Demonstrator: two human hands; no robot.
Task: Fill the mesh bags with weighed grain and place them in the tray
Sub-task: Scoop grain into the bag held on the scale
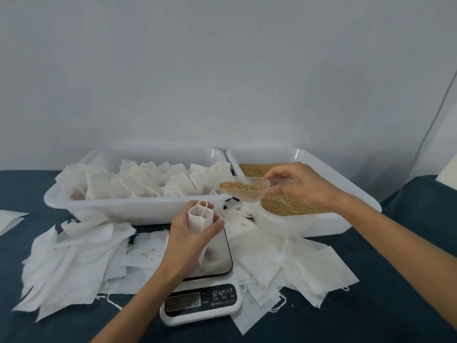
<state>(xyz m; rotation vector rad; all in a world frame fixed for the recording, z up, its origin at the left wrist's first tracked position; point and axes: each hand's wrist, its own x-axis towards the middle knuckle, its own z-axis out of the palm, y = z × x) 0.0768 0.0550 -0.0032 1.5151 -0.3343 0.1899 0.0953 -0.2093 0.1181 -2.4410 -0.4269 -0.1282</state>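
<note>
My left hand (pixel 190 233) grips a white mesh bag (pixel 200 217) upright with its mouth held open, above the steel plate of the kitchen scale (pixel 212 258). My right hand (pixel 296 184) pinches the handle of a clear plastic scoop (pixel 243 190) loaded with brown grain, held level just up and right of the bag's mouth. The scoop hovers over the near-left corner of the white grain tray (pixel 321 231), which holds loose grain (pixel 284 206). A second white tray (pixel 118 206) at the left holds several filled bags (pixel 148 181).
Empty white mesh bags lie in loose heaps on the dark blue cloth, left (pixel 74 253) and right (pixel 291 263) of the scale. A few spilled grains (pixel 146 254) lie on one bag. The scale's display (pixel 183 302) faces me. A pale wall stands behind the trays.
</note>
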